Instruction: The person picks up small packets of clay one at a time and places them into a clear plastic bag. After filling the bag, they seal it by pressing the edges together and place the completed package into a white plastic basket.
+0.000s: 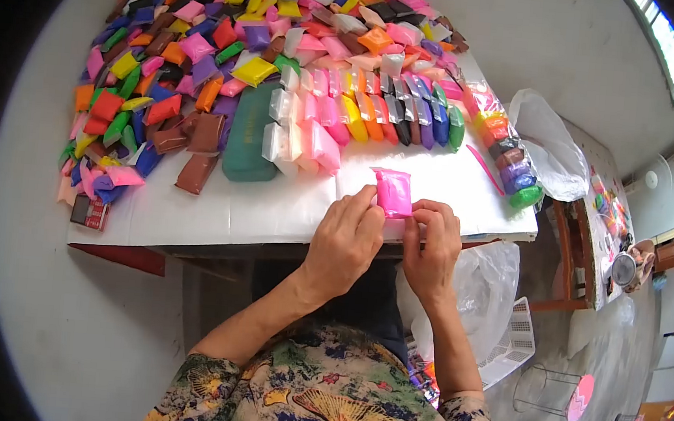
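A bright pink packet of what looks like modelling clay in clear wrap (394, 193) is held upright at the near edge of the white table (289, 211). My left hand (345, 239) pinches its left side, and my right hand (434, 246) grips its lower right corner between thumb and fingers. Just beyond stand rows of similar packets sorted by colour, among them a yellow packet (353, 118) and a light pink packet (322, 148). A green case (252, 136) lies at the left of these rows.
A big heap of loose coloured packets (207, 50) covers the table's far left. At right are a filled clear bag of coloured packets (507, 157) and a pink strip (485, 169). Below hang a plastic bag (481, 293) and a white basket (512, 343); a stool (580, 398) stands farther right.
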The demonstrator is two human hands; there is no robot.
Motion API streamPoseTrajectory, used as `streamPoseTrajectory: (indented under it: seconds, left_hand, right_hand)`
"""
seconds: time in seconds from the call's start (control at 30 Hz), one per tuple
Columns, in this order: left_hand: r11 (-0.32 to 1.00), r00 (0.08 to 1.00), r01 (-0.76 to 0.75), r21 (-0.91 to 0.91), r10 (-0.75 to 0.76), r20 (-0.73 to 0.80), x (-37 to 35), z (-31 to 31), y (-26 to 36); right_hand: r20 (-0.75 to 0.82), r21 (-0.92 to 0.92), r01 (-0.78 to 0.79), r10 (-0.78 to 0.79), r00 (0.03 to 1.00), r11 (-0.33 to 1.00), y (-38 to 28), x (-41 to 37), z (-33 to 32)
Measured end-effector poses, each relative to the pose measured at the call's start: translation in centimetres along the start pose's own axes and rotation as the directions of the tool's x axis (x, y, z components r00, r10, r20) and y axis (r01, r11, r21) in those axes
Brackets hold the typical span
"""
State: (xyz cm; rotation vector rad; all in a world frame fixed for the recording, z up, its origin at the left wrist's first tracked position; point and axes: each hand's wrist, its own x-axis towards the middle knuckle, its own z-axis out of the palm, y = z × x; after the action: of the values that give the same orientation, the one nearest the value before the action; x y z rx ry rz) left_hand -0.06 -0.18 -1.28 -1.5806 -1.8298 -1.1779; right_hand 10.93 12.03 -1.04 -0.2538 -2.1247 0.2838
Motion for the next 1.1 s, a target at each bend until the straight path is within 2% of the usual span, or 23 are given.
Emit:
streamPoseTrajectory:
  seconds: [0.1, 0.23, 0.33, 0.43, 0.5, 0.6, 0.67, 0.77, 0.87, 1.1]
  left_hand:
    - [1.000, 0.999, -0.008, 0.014, 0.008, -0.042, 0.0, -0.2, 0.4]
    - [0.983, 0.993, -0.081, 0.165, 0.094, -0.077, 0.3, -0.8, 0.0]
    - [0.978, 0.992, -0.091, 0.190, 0.105, -0.066, 0.3, -1.2, -0.3]
    - [0.979, 0.993, -0.089, 0.185, 0.102, -0.065, -0.1, -1.2, -0.6]
    - [0.978, 0.992, -0.093, 0.185, 0.106, -0.064, 0.0, -1.3, -0.6]
    - [0.986, 0.991, -0.114, 0.122, 0.122, -0.062, 0.1, -1.3, -1.0]
    - [0.998, 0.998, -0.053, 0.036, 0.054, -0.028, 0.1, -1.6, -1.2]
    - [1.000, 1.000, 0.003, -0.017, -0.003, -0.007, 0.1, -2.2, -1.6]
    - [0.999, 0.999, 0.034, 0.018, -0.034, -0.019, 0.0, -2.7, -1.7]
    - [0.998, 0.998, 0.056, -0.002, -0.056, -0.010, -0.4, -4.7, -1.3]
  right_hand:
    - [0.162, 0.254, -0.379, 0.347, 0.924, 0.890, -1.7, 0.8, -0.9]
    - [0.162, 0.217, -0.248, 0.216, 0.963, 0.944, -2.4, 2.3, -1.4]
    - [0.174, 0.163, -0.342, 0.314, 0.933, 0.925, -3.8, 3.0, -1.9]
    - [0.271, 0.294, -0.419, 0.345, 0.899, 0.859, -4.1, 3.3, -1.8]
    - [0.301, 0.333, -0.415, 0.322, 0.898, 0.847, -3.7, 3.6, -1.2]
    - [0.387, 0.393, -0.501, 0.356, 0.851, 0.771, -3.4, 4.3, -0.4]
    - [0.446, 0.433, -0.572, 0.386, 0.808, 0.697, -2.4, 4.4, 0.8]
    - [0.468, 0.397, -0.534, 0.336, 0.817, 0.747, -1.8, 5.4, 1.9]
    - [0.422, 0.254, -0.377, 0.249, 0.872, 0.891, -1.5, 6.3, 3.3]
    - [0.429, 0.128, -0.247, 0.171, 0.887, 0.960, -1.2, 6.9, 5.4]
